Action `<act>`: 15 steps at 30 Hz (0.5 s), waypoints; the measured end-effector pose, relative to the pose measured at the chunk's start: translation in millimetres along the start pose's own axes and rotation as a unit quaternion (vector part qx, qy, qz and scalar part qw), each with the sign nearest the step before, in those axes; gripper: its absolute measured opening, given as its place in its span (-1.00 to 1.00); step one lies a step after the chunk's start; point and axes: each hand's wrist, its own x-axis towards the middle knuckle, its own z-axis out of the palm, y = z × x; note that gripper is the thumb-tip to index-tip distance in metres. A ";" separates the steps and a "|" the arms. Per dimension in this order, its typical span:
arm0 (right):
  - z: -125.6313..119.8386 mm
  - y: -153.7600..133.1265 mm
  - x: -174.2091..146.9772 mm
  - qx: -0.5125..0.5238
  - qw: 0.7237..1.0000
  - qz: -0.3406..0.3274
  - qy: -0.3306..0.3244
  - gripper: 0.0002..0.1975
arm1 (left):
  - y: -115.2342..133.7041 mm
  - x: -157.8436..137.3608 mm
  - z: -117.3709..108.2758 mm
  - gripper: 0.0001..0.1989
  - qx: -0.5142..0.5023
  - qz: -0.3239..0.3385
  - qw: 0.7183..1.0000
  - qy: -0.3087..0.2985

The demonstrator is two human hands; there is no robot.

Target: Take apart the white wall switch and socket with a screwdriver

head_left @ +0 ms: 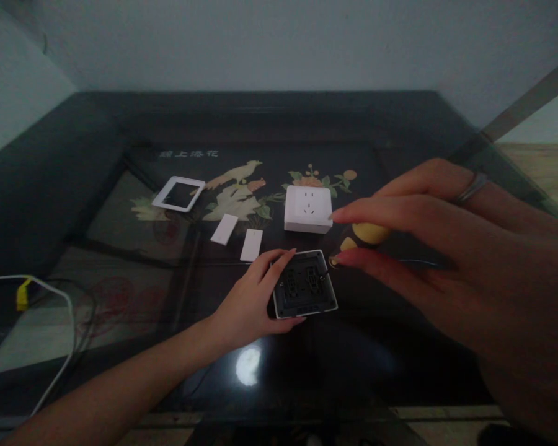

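Observation:
My left hand [253, 297] grips a square wall switch base [304, 286] by its left side, fingers along the far edge and thumb at the near one. The dark inside of the base, with two sets of slots, faces up; its rim is white. My right hand [465, 266], with a ring on one finger, hovers close to the camera on the right. Its thumb and index finger are apart, and I see nothing held between them. Beyond the base stands a white wall socket [308, 207], partly behind my right index fingertip in this view.
Two white rocker covers [224, 229] lie left of the socket. Farther left is a white square frame [199, 184]. A white cable [72, 322] with a yellow tag [22, 296] runs along the left. The glossy black table [270, 118] meets the wall at the back.

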 end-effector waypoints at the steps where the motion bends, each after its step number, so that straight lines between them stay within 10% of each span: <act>1: -0.4 -0.7 -0.4 -0.004 1.000 0.011 -0.003 -0.77 | 0.1 0.0 0.0 -0.04 -0.001 0.000 1.000 0.000; 15: -3.8 4.5 -2.6 0.041 0.999 0.016 -0.019 -0.77 | -0.7 -1.0 -0.5 -0.03 0.006 0.006 1.000 0.001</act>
